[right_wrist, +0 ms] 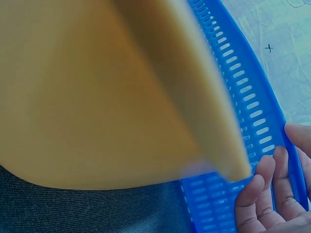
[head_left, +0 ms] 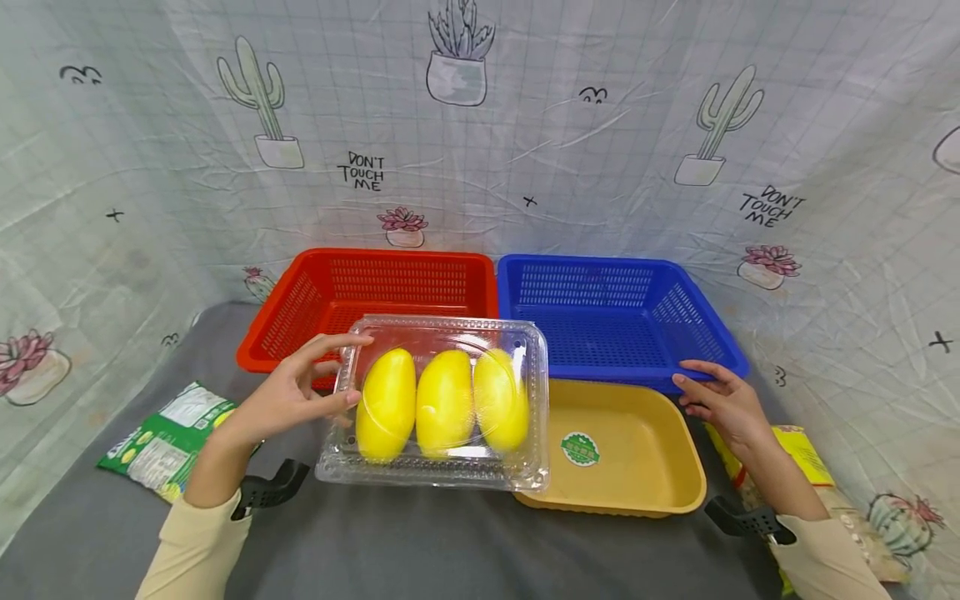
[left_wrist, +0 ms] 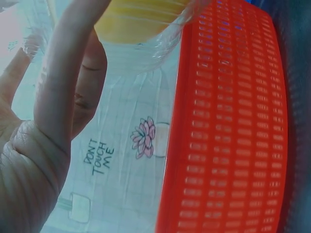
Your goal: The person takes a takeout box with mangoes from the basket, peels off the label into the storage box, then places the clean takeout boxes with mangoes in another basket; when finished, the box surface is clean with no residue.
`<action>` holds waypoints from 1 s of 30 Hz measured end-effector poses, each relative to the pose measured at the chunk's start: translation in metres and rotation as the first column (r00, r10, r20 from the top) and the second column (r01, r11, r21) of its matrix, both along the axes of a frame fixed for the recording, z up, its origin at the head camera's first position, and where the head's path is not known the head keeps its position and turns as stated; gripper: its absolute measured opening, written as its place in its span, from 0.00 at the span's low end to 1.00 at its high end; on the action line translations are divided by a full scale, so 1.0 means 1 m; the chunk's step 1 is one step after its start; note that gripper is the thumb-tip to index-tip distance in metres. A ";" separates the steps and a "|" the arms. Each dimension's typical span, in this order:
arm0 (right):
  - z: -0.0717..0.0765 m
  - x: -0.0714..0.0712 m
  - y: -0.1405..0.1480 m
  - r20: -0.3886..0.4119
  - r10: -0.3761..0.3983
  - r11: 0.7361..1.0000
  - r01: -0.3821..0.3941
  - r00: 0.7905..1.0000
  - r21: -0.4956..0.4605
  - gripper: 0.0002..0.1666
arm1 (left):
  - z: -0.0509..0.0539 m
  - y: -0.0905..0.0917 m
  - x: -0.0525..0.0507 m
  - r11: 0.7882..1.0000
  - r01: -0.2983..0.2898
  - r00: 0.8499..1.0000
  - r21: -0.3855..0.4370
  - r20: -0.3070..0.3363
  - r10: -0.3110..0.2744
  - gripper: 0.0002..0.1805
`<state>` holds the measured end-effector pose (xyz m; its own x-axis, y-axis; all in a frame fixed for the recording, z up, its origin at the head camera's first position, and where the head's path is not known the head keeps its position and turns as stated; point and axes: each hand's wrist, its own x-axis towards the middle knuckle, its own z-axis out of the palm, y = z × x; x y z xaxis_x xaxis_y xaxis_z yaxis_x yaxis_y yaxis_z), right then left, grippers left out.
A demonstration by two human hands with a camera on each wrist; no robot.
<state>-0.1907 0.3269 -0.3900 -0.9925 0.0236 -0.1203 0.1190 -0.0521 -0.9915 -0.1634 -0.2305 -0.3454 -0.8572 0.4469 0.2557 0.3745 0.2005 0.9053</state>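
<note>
My left hand (head_left: pixel 288 393) pinches the left side of a clear plastic box (head_left: pixel 542 417), its thumb on the near face. Inside lie three yellow mangoes (head_left: pixel 446 404) in a row. The box is raised in front of the red basket (head_left: pixel 273 333), its large face tilted toward me. In the left wrist view, part of a mango (left_wrist: pixel 141 19) shows through the plastic. On the right, my right hand (head_left: pixel 726 407) grips the near right corner of the blue basket (head_left: pixel 615 367), thumb and fingers on opposite sides of its rim (right_wrist: pixel 294 170).
A yellow tray (head_left: pixel 637 450) with a round green sticker lies before the blue basket, partly behind the box. A green packet (head_left: pixel 168 442) is at the left. Beneath the right forearm lies a yellow-and-clear bag (head_left: pixel 806 454). A patterned cloth (head_left: pixel 525 125) hangs behind the baskets.
</note>
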 end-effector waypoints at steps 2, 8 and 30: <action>0.000 0.000 0.000 0.003 0.000 1.000 0.000 1.000 0.001 0.12 | 0.001 0.005 -0.002 1.000 -0.010 1.000 -0.003 -0.001 0.010 0.35; -0.002 0.000 0.000 0.001 -0.004 1.000 0.004 1.000 0.006 0.13 | 0.003 0.019 -0.010 0.999 -0.032 0.999 -0.027 -0.030 0.031 0.34; -0.005 0.001 -0.004 -0.016 -0.022 1.000 0.022 1.000 -0.008 0.11 | 0.012 0.062 -0.049 0.996 -0.063 0.993 -0.066 -0.105 0.056 0.35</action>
